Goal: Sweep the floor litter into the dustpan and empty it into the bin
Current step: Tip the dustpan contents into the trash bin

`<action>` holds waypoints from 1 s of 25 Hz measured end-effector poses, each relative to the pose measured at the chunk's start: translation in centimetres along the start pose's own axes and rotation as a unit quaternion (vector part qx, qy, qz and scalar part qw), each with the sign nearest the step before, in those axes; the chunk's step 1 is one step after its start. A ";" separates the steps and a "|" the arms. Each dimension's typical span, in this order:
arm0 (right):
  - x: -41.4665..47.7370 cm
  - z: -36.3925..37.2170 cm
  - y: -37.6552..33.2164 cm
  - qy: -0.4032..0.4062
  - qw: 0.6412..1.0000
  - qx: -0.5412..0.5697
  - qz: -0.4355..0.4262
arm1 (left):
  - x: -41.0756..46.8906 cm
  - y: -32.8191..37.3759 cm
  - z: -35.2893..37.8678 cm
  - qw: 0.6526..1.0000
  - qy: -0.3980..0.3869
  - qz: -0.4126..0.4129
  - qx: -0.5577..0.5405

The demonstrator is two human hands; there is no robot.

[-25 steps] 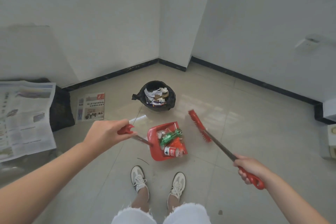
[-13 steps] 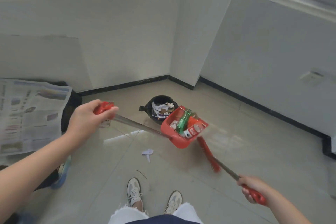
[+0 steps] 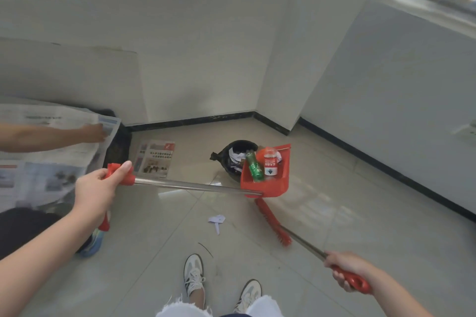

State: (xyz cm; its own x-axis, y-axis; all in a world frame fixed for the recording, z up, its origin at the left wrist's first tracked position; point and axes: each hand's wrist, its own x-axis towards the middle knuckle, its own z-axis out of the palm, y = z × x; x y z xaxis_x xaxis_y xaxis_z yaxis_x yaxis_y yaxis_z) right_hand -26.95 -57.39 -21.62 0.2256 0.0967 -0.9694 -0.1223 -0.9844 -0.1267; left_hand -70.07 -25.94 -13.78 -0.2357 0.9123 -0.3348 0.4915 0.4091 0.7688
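Left hand (image 3: 96, 188) is closed round the red grip at the end of the dustpan's (image 3: 273, 185) metal shaft, fingers curled under and thumb laid along the top. Right hand (image 3: 347, 269) is wrapped tight round the red end of the broom (image 3: 273, 224) handle, with the steel shaft running out of the fist.

The bin (image 3: 233, 159), lined with a black bag and holding crumpled paper, stands on the tiled floor near the wall corner. The dustpan is held up off the floor at the bin's right side and covers that part of the rim from this view. Whether it hangs over the opening or just short of it cannot be told. Its shaft runs nearly level from the bin back to the left hand.

A green bottle (image 3: 254, 168) and a red-and-white bottle (image 3: 270, 165) lie side by side in the pan, the green one closer to the bin.

The broom's red head sits low on the near side of the bin, just under the pan and angled away to the right.

A white paper scrap (image 3: 216, 220) lies on the tiles on the bin's near side.

A folded newspaper (image 3: 154, 158) lies flat to the left of the bin. Farther left, another person's hand (image 3: 95, 132) rests on a spread sheet (image 3: 38, 162) of newsprint. Two pale shoes (image 3: 194, 275) stand well back from the bin, toes pointing toward it.
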 end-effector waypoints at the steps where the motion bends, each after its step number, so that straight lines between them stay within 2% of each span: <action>1: 0.0 0.3 -0.4 -0.002 1.000 -0.010 -0.005 | 0.4 -0.9 -0.1 1.000 0.001 -0.025 -0.004; 7: 0.0 1.1 -2.4 -0.004 0.999 -0.040 -0.023 | 1.7 -4.0 -0.6 0.986 0.010 -0.152 -0.066; 13: 0.0 2.0 -3.9 0.002 0.998 -0.054 -0.026 | 1.9 -5.8 0.7 0.960 0.082 -0.251 -0.088; 16: 0.2 2.1 -3.9 0.006 0.998 -0.053 -0.023 | 1.6 -7.1 1.1 0.961 0.057 -0.265 -0.057; 25: 1.2 2.6 -4.5 0.002 0.998 -0.055 -0.015 | -0.1 -10.5 3.8 0.931 -0.017 -0.337 -0.138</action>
State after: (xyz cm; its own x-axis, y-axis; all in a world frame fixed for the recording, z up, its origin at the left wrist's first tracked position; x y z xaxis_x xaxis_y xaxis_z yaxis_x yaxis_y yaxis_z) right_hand -28.63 -52.45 -22.73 0.2323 0.1256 -0.9645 -0.0082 -0.9913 -0.1310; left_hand -72.04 -30.30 -23.90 -0.3839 0.4513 -0.8056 0.0067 0.8738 0.4863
